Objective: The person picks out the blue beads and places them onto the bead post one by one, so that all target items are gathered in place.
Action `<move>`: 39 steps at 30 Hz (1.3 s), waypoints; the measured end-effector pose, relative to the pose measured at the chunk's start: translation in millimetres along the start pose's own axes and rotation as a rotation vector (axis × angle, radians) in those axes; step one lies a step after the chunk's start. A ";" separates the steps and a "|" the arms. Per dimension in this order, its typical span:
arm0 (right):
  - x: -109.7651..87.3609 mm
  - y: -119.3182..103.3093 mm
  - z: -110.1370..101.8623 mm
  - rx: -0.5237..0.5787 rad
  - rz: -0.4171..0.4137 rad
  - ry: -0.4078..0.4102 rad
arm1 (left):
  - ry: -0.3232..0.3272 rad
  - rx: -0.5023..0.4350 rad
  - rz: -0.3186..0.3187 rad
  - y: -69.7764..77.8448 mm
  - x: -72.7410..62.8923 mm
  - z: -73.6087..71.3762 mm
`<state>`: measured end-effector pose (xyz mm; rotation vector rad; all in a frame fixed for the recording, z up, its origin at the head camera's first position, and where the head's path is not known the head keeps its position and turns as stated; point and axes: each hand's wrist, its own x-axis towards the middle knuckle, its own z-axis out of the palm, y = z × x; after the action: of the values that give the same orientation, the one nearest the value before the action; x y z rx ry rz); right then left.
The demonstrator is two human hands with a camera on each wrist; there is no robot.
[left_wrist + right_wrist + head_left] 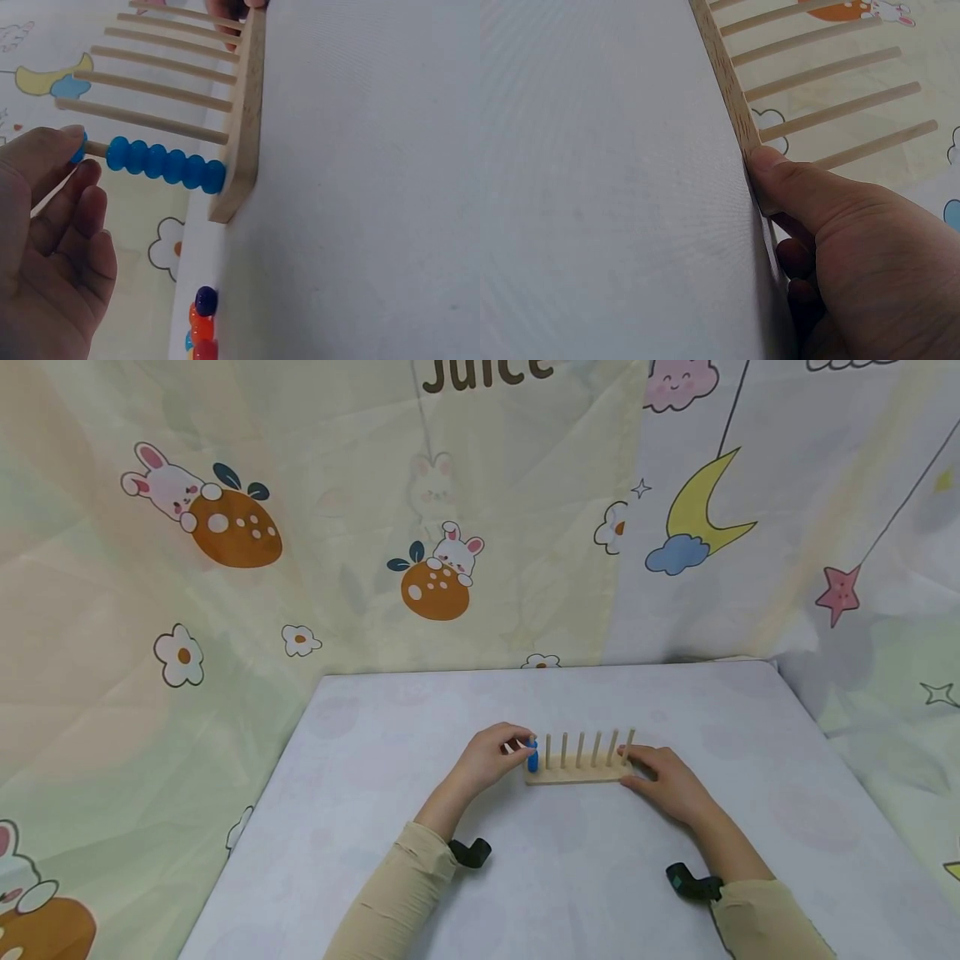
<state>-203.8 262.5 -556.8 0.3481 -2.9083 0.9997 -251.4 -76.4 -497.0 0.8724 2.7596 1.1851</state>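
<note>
A wooden peg rack (573,774) stands on the table with a row of upright pegs. Its leftmost peg carries a stack of several blue beads (154,160). At the tip of that peg, my left hand (491,756) pinches one more blue bead (79,148) between thumb and forefinger, and a short bare stretch of peg shows below it. My right hand (667,781) grips the right end of the base (735,101), thumb on the front face. Its fingers behind the base are partly hidden. The other pegs (150,121) are bare.
In the left wrist view, loose beads (202,330) in dark blue, orange and red lie beyond the rack's left end. A white cloth covers the table (570,877). A printed curtain (345,593) hangs behind the table's back edge.
</note>
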 end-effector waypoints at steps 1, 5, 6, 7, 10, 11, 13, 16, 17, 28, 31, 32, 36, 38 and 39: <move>0.0 -0.3 0.3 -0.002 0.000 0.003 | -0.001 -0.001 -0.005 -0.8 -0.3 0.7; -0.1 -0.5 1.1 -0.008 0.000 0.012 | -0.007 -0.003 -0.013 -3.2 -0.8 2.8; 0.0 -0.6 1.4 -0.009 -0.001 0.017 | -0.009 -0.002 -0.012 -3.6 -1.0 3.3; -0.1 -0.6 1.5 -0.010 -0.004 0.017 | -0.012 0.001 -0.011 -3.9 -1.2 3.7; -0.1 -1.0 1.7 -0.010 -0.007 0.019 | -0.023 0.006 -0.011 -4.6 -2.1 4.9; 0.0 -0.8 1.6 -0.012 -0.007 0.018 | -0.026 0.010 -0.013 -4.8 -2.3 5.3; -0.3 -1.1 1.0 -0.015 -0.008 0.017 | -0.029 0.022 -0.019 -5.2 -2.8 6.2; -0.5 -1.2 0.6 -0.018 -0.001 0.020 | -0.032 0.036 -0.027 -6.1 -3.5 7.2; -0.6 -1.1 0.5 -0.019 -0.002 0.018 | -0.031 0.036 -0.026 -6.3 -3.9 7.2; 0.6 0.2 0.3 -0.013 0.011 -0.006 | 0.107 0.039 -0.134 -30.4 -12.9 -9.0; 1.1 0.2 0.4 -0.017 0.006 -0.001 | 0.130 0.014 -0.225 -45.2 -15.2 -15.7; 1.1 0.2 0.3 -0.017 0.004 0.001 | 0.136 0.006 -0.254 -50.1 -15.7 -17.8; 1.1 1.1 0.2 -0.016 0.004 -0.004 | 0.135 0.019 -0.319 -67.6 -17.4 -23.2; 1.0 1.2 0.1 -0.017 0.003 -0.008 | 0.126 0.042 -0.328 -73.2 -17.6 -24.5; 1.0 1.3 0.2 -0.019 0.004 -0.011 | 0.120 0.055 -0.328 -75.6 -17.8 -24.5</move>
<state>-205.1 263.1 -557.5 0.3482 -2.9268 0.9733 -278.6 -143.6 -533.9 0.3380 2.8898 1.1388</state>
